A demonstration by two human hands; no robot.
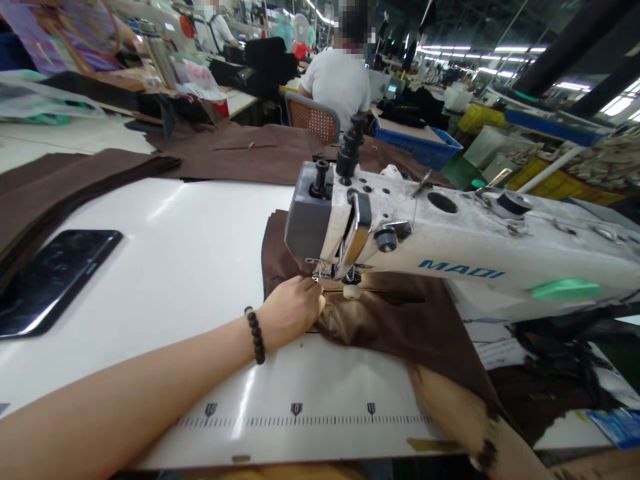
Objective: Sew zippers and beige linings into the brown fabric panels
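Note:
My left hand [293,310] rests on brown fabric [400,320] just left of the needle of a white sewing machine [450,247]. Its fingers are curled and pressed down on the cloth by the presser foot [350,283]. A dark bead bracelet [256,335] circles that wrist. My right forearm [460,413] comes up from the lower right and goes under the brown fabric; the right hand itself is hidden beneath the cloth.
A black phone [50,277] lies at the left of the white table [175,267]. Stacks of brown fabric [65,180] lie at the far left and back. A printed ruler [300,420] runs along the front edge. A person in a white shirt [340,80] sits behind, near a blue crate [425,147].

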